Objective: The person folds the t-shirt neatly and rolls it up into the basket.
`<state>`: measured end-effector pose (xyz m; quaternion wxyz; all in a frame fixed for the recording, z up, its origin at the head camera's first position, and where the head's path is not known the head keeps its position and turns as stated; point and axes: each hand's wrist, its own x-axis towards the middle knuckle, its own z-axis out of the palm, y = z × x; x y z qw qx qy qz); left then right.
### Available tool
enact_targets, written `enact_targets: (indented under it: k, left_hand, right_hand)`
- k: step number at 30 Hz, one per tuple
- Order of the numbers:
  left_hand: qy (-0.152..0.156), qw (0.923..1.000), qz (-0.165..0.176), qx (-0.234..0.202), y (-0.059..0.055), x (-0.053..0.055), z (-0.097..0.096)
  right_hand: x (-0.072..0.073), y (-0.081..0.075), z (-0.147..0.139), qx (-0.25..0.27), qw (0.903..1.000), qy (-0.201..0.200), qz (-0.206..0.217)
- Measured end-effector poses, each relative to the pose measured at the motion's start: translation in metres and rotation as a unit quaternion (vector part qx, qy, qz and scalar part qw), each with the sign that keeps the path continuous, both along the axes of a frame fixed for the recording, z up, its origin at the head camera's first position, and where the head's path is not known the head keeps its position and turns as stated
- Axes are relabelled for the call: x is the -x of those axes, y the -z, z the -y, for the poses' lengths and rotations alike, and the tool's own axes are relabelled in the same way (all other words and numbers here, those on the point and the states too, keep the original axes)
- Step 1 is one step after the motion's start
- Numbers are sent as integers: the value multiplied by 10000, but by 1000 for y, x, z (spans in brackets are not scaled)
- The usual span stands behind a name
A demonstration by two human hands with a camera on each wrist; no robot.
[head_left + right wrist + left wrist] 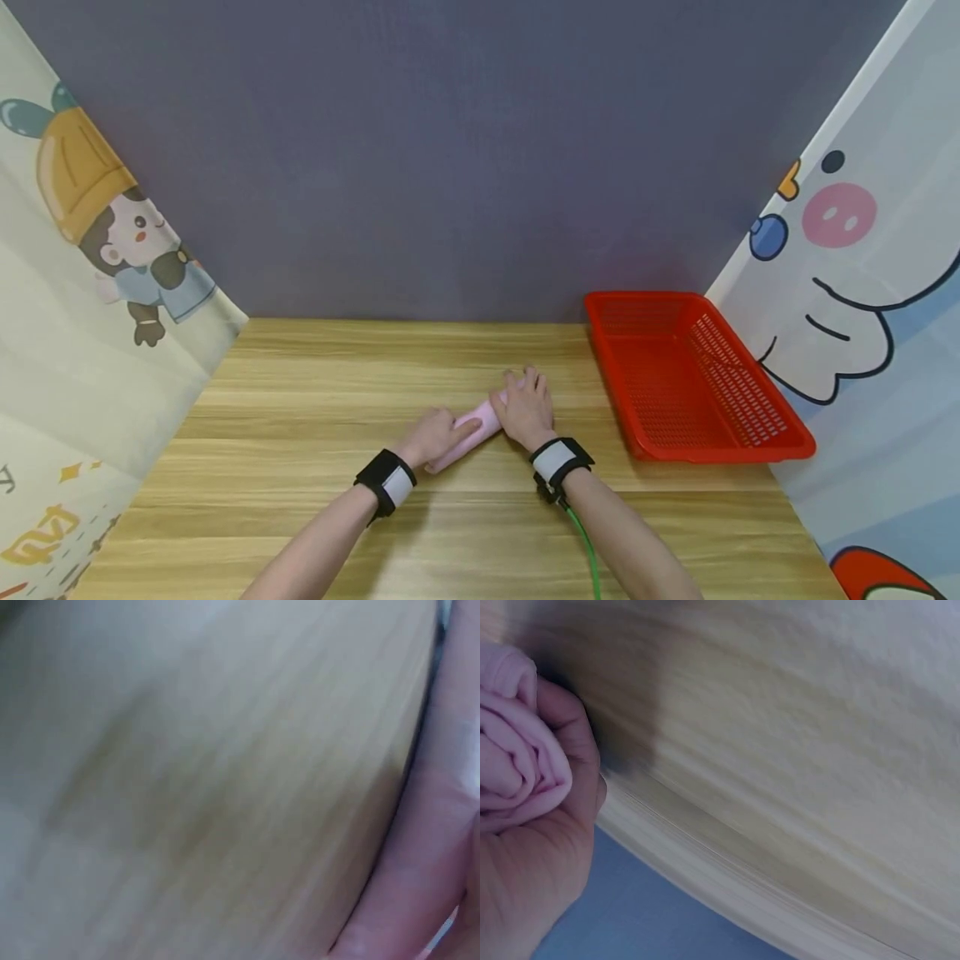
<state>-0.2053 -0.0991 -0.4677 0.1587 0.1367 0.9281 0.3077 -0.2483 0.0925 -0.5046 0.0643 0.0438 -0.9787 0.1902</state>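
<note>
A pink cloth (486, 421), rolled into a long tube, lies slantwise between both hands in the head view, its far end pointing up and right. My left hand (435, 437) grips the near end with the thumb across the top. In the left wrist view, the spiral folds of the cloth's end (525, 761) show inside the curl of my left hand (536, 877). My right hand (527, 412) holds the far end, fingers over it and hiding part of the roll. The right wrist view is blurred and shows mostly tabletop.
A red perforated plastic basket (634, 417) stands on the wooden table (315, 375) to the right of my right hand. A grey-blue wall (450, 167) rises behind the table, and printed curtains hang at both sides. A green cable (588, 550) runs from the right wrist strap.
</note>
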Motion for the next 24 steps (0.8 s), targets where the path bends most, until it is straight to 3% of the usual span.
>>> enact_targets:
  k: [4,9,14,18,19,21,23,24]
  left_hand:
    - [-20,9998,-118,-177,-2,-7,-5]
    - [-82,9983,-53,-571,-1,-13,-8]
    - [-50,9927,327,-1159,1,-17,-12]
    - [234,9840,456,-1704,0,-23,-17]
    - [265,9823,462,-1797,1,-24,-18]
    - [273,9799,418,-1934,2,-26,-20]
    - [146,9788,430,-1995,4,-28,-21]
    - [90,9784,427,-2021,5,-29,-22]
  right_hand:
    - [-1,3,-4,662,9974,154,-250]
    - [-3,2,-4,1717,9811,495,-735]
    - [-9,3,3,2573,9614,782,-586]
    - [-11,3,10,3221,9426,774,-423]
    - [-11,2,11,3412,9360,802,-334]
    - [-12,0,12,4013,9114,912,-63]
    - [-12,-4,14,4671,8778,1032,259]
    - [-12,-6,15,5043,8562,1038,425]
